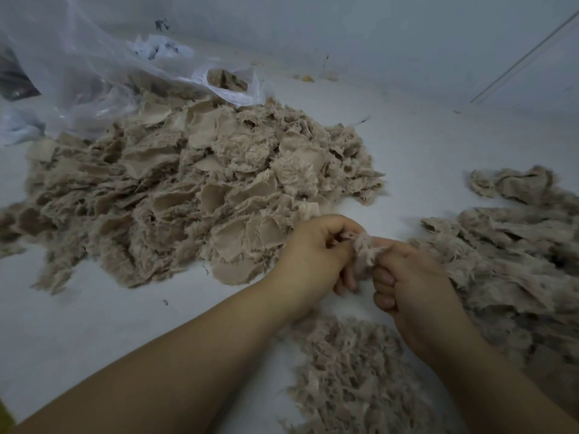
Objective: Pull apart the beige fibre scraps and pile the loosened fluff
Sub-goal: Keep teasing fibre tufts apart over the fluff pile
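Head view: on the white floor (94, 324) by the wall (407, 32), both hands' grip pinches a fibre scrap (365, 245).

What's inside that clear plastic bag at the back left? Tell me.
Through the clear plastic bag, a beige scrap shows at its mouth, with more beige shapes dimly behind the film. How much lies deeper inside cannot be seen.
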